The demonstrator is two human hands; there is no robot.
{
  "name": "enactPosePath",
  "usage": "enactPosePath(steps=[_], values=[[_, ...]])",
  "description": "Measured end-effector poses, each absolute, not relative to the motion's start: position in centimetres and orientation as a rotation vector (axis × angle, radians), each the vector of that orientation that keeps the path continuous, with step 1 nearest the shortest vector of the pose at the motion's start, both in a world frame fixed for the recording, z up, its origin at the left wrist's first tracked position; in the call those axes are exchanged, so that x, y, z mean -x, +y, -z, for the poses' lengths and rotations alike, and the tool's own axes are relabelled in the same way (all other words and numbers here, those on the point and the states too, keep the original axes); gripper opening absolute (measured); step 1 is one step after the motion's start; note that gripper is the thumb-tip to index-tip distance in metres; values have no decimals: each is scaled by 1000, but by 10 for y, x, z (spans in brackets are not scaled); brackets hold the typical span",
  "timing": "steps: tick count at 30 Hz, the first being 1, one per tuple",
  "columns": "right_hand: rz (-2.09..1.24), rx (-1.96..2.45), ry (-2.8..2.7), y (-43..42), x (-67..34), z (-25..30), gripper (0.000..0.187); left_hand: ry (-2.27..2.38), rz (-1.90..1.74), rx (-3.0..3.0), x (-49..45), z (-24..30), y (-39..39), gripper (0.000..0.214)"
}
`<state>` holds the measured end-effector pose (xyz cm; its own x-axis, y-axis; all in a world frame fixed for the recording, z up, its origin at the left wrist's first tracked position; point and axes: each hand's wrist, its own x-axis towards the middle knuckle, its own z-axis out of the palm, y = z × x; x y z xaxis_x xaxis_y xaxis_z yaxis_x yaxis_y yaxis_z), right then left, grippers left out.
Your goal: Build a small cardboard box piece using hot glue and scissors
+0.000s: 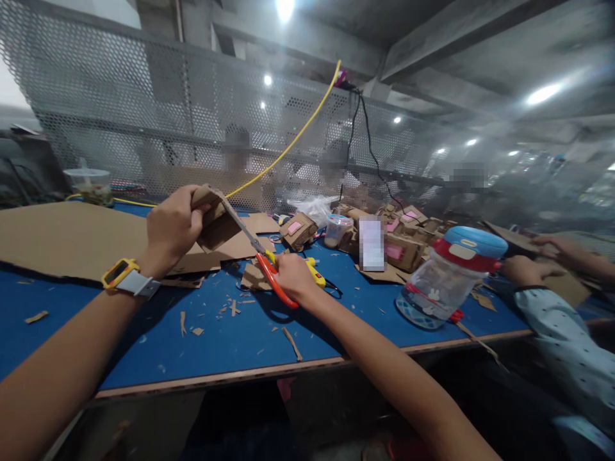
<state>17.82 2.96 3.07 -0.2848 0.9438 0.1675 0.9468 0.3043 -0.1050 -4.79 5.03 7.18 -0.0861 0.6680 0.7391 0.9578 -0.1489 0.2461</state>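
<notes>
My left hand (175, 221) is closed on a folded piece of cardboard (218, 224), lifted above the table. Scissors (270, 272) with red and yellow handles are in my right hand (294, 276), whose fingers wrap round the grips. Their blades point up and left, lying along the edge of the held piece; whether they bite into it I cannot tell. Just behind my right hand lies a yellow tool (317, 274) with a dark cord, partly hidden. Below the scissors, a small cardboard scrap (254, 276) rests on the blue table (211, 355).
Large cardboard sheets (96, 237) cover the left side. Cardboard models (408, 250), a plastic cup (336, 230) and a blurred upright phone-like screen (371, 243) stand behind. A water bottle (439, 288) is at right, near a co-worker's hands (526, 269). A yellow cable (298, 137) hangs overhead.
</notes>
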Motion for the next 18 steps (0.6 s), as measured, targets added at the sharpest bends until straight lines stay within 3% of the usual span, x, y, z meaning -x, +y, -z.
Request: enactPosePath(steps=[8, 18], values=[[-41, 1652, -2301, 35, -178, -22, 52, -1768, 1123, 1842, 46, -75, 44, 43], [-48, 1621, -2211, 34, -180, -21, 56, -1782, 1142, 1822, 45, -77, 42, 44]])
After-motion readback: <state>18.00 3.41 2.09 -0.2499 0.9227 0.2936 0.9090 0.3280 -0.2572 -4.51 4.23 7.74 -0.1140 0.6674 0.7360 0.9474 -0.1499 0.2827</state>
